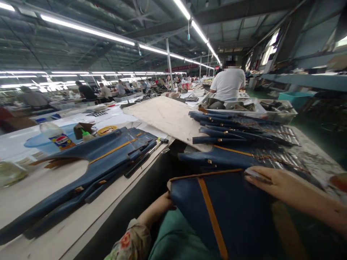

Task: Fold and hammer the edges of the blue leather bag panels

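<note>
A dark blue leather-like panel with a tan strip and a tan-edged top lies across my lap. My left hand grips its left corner, with the fingers mostly hidden beneath the panel. At the top right edge is my right hand, closed around a small greyish object that I cannot identify. Its fingertips are beside the panel's edge. Beyond that hand, similar blue panels with tan strips and small metal fittings lie in an overlapping pile.
More blue panels lie stacked on the left table, near a Pepsi bottle, a blue basin and a yellow dish. A beige sheet covers part of the table ahead. A person in white is near crates of dark pieces.
</note>
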{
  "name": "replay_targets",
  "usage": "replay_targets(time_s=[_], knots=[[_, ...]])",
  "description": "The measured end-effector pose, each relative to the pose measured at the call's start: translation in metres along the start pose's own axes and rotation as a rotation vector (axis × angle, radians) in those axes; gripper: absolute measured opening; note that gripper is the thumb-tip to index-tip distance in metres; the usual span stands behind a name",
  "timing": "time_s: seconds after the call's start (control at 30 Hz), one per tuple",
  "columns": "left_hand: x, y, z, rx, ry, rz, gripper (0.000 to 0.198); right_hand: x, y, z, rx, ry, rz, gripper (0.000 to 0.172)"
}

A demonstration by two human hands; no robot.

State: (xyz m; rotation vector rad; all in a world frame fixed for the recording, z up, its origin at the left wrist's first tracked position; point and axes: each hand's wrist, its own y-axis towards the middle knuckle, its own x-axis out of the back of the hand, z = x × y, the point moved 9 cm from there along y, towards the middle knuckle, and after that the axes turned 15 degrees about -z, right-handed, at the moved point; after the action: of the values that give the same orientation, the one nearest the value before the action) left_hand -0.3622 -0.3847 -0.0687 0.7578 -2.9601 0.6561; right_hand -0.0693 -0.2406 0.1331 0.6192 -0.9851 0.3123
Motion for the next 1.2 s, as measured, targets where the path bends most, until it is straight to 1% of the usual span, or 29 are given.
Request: replay_targets(time_s=[0.03, 0.07, 0.1, 0.13, 0.17, 0.27, 0.3, 0.33, 0.37, 0.4, 0.43, 0.47, 0.53, 0.6, 0.63, 0.7, 0.77, 0.87, 1.03, 1.13, 1.2], knots=[[-0.007, 0.000, 0.004, -0.008, 0.014, -0.008, 0.030, -0.014, -0.013, -0.012, -0.026, 0.005, 0.104, 0.047], [-0.010, 0.001, 0.006, -0.023, 0.021, -0.028, 0.026, -0.027, -0.026, -0.024, -0.048, 0.017, 0.187, 0.049], [-0.008, 0.003, 0.005, -0.044, 0.023, -0.063, 0.025, -0.036, -0.039, -0.035, -0.063, 0.030, 0.228, 0.050], [-0.001, 0.005, 0.001, -0.073, 0.020, -0.113, 0.028, -0.040, -0.050, -0.045, -0.067, 0.038, 0.212, 0.050], [0.009, 0.008, -0.006, -0.111, 0.014, -0.177, 0.031, -0.042, -0.060, -0.053, -0.058, 0.048, 0.167, 0.048], [0.045, 0.007, -0.035, -0.241, -0.006, -0.400, 0.042, -0.039, -0.085, -0.071, -0.020, 0.063, -0.026, 0.040], [0.052, 0.001, -0.048, -0.310, 0.013, -0.457, 0.041, -0.037, -0.093, -0.073, -0.005, 0.065, -0.081, 0.037], [0.053, -0.008, -0.062, -0.404, 0.056, -0.490, 0.039, -0.037, -0.099, -0.072, 0.010, 0.068, -0.126, 0.034], [0.045, -0.019, -0.078, -0.524, 0.121, -0.494, 0.036, -0.037, -0.105, -0.070, 0.027, 0.073, -0.166, 0.031], [0.030, -0.033, -0.094, -0.665, 0.205, -0.465, 0.033, -0.038, -0.111, -0.066, 0.039, 0.081, -0.199, 0.029], [0.008, -0.049, -0.107, -0.812, 0.300, -0.408, 0.032, -0.040, -0.117, -0.061, 0.044, 0.091, -0.220, 0.027], [-0.018, -0.065, -0.116, -0.946, 0.393, -0.334, 0.032, -0.043, -0.122, -0.057, 0.041, 0.102, -0.236, 0.025], [-0.070, -0.093, -0.121, -1.137, 0.535, -0.176, 0.036, -0.050, -0.133, -0.051, 0.018, 0.125, -0.262, 0.023], [-0.112, -0.111, -0.118, -1.228, 0.631, -0.060, 0.040, -0.057, -0.145, -0.048, -0.017, 0.150, -0.276, 0.022], [-0.128, -0.116, -0.115, -1.246, 0.662, -0.024, 0.041, -0.060, -0.151, -0.047, -0.034, 0.162, -0.280, 0.023], [-0.152, -0.121, -0.110, -1.259, 0.710, 0.017, 0.042, -0.066, -0.160, -0.047, -0.065, 0.178, -0.273, 0.023], [-0.166, -0.122, -0.105, -1.276, 0.761, 0.030, 0.041, -0.070, -0.165, -0.048, -0.085, 0.182, -0.264, 0.024], [-0.175, -0.121, -0.097, -1.343, 0.867, 0.036, 0.044, -0.070, -0.166, -0.048, -0.092, 0.181, -0.274, 0.023], [-0.175, -0.123, -0.084, -1.469, 1.022, 0.007, 0.048, -0.067, -0.164, -0.047, -0.081, 0.205, -0.297, 0.022], [-0.172, -0.125, -0.085, -1.471, 0.980, -0.067, 0.042, -0.065, -0.161, -0.047, -0.116, 0.248, -0.298, 0.024], [-0.173, -0.126, -0.088, -1.444, 0.955, -0.114, 0.039, -0.063, -0.156, -0.052, -0.192, 0.274, -0.324, 0.026]])
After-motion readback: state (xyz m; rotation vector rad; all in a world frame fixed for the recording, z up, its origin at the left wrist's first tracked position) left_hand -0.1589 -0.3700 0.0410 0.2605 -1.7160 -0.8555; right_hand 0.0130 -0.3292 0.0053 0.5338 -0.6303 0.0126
